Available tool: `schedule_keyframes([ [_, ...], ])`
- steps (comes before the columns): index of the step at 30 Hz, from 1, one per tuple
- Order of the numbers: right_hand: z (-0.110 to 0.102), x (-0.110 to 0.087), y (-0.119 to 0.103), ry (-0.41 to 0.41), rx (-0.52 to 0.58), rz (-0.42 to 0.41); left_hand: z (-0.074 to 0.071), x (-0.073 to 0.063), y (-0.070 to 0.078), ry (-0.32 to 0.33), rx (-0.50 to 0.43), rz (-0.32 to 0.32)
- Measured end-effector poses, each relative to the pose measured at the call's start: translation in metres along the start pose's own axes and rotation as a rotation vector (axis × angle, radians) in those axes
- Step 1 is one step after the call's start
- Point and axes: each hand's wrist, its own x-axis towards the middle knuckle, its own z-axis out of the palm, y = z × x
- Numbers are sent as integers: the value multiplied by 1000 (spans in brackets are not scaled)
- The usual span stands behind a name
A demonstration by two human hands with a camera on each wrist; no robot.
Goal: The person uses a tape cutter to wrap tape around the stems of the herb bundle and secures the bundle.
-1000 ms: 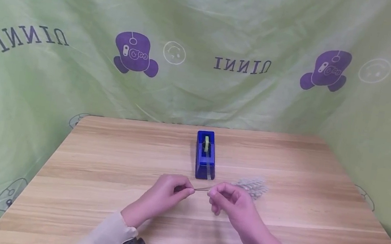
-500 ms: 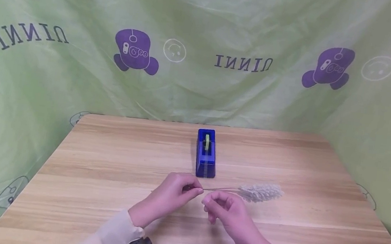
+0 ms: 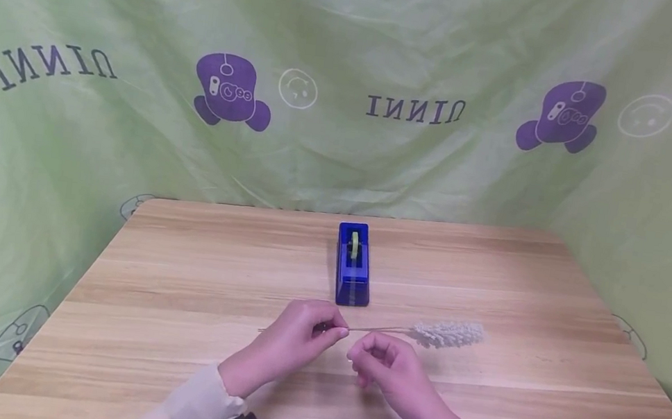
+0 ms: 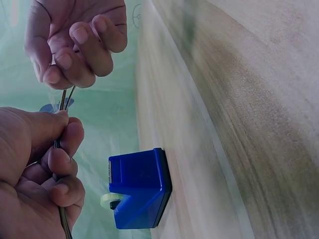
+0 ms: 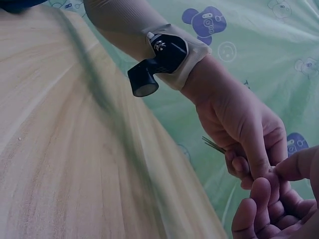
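My left hand pinches the thin brown stems of a small bunch of dried grass between thumb and forefinger. In the left wrist view the stems run down under its curled fingers. The pale grey, fluffy heads point right. Just below the stems, my right hand pinches what looks like a small piece of clear tape between thumb and forefinger; most of it is hidden. Beyond both hands stands a blue tape dispenser with a yellowish-green roll.
A wood-grain table lies beneath the hands. Green cloth with purple prints hangs behind it and along both sides. A black wrist camera is strapped to the left sleeve.
The left hand has shifted slightly right with the grass. The right hand has come down off the stems, so the fluffy heads now show fully. The dispenser has stayed put.
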Motion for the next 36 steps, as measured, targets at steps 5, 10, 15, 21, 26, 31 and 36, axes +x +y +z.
schedule_keyframes([
  [5, -1, -1, 2, -9, -6, -9, 1, -2, -1, 6, 5, 2],
  [10, -1, 0, 3, -16, -9, -7, 1, -3, 0, 16, 15, -11],
  [15, -2, 1, 5, -24, -13, 3, 1, -3, 1, 14, 21, -11],
  [21, -2, 4, 7, -13, -41, 22, 1, -3, 2, 21, 21, 14],
  [26, -2, 7, 10, 15, -75, 21, 2, -3, 1, 32, 17, 42],
  [31, -2, 11, 13, 48, -123, 14, 3, -2, 1, 35, 18, 48],
  [36, -3, 14, 14, 71, -149, 11, 4, -2, 2, 42, 19, 64],
])
